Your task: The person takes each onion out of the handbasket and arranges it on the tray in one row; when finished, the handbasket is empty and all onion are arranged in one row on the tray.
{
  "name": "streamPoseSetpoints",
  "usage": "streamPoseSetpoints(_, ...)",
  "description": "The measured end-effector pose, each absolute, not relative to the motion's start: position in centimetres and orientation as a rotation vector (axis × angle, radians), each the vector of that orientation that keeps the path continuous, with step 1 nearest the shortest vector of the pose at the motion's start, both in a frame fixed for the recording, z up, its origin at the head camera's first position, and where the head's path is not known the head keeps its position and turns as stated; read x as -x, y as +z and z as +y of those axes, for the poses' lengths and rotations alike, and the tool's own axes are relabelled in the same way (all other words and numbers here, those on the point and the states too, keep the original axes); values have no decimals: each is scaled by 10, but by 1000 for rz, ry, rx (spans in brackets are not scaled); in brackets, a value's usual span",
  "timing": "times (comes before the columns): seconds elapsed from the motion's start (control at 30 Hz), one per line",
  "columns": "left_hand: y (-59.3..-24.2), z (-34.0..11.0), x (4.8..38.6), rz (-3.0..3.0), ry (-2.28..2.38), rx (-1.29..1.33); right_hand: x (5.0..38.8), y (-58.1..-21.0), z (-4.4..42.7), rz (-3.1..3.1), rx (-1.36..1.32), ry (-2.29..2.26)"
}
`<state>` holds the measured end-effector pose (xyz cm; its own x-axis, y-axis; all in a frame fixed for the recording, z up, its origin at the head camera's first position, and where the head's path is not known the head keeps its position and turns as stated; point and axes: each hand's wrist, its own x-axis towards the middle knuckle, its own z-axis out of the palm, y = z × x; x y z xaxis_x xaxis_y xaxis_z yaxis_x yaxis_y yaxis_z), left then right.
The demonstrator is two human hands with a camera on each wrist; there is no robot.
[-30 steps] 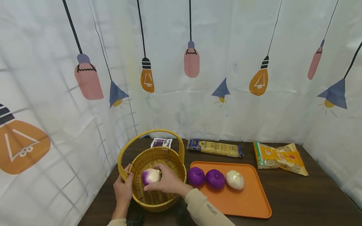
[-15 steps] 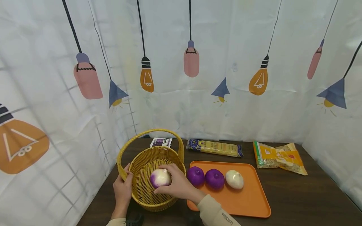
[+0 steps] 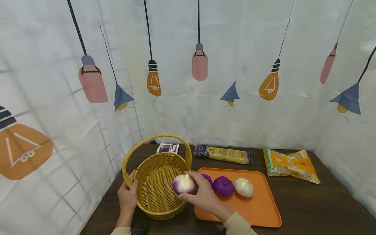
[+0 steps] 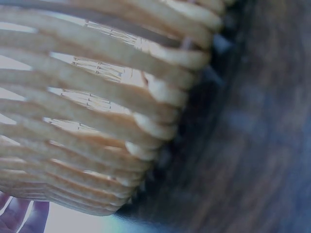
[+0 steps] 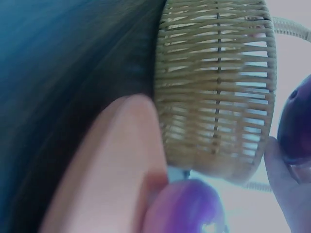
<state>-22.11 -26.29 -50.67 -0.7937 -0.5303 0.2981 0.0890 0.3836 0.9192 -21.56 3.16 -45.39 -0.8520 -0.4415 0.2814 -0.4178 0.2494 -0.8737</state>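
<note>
My left hand (image 3: 128, 194) grips the left rim of a round yellow wicker basket (image 3: 161, 213) with a tall arched handle. Basket weave (image 4: 102, 107) fills much of the left wrist view, where the left fingers (image 4: 35, 217) show at the lower corner. Held between thumb and fingers of my right hand (image 3: 207, 197) is a purple-and-white onion (image 3: 183, 183), over the basket's right rim. The right wrist view shows this onion (image 5: 297, 126) at its right edge. No object is visible inside the basket.
An orange tray (image 3: 249, 212) right of the basket bears two purple onions (image 3: 223, 186), one partly hidden by my right hand, and a white onion (image 3: 243, 187). Behind lie a small purple-and-white packet (image 3: 168, 148), a noodle pack (image 3: 224, 154) and a yellow bag (image 3: 290, 164).
My right hand has moved right with the purple-and-white onion, from over the basket's middle to its right rim. My left hand has stayed on the basket.
</note>
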Motion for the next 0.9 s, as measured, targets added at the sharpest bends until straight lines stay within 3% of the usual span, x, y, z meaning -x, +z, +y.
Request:
streamPoseSetpoints(0.63, -508, -262, 218, -2082, -1424, -375, 204, -479, 104, 2521, 724, -1943)
streamPoseSetpoints(0.9, -510, -262, 218, -2064, -1415, -330, 199, -478, 140, 2604, 513, -1991)
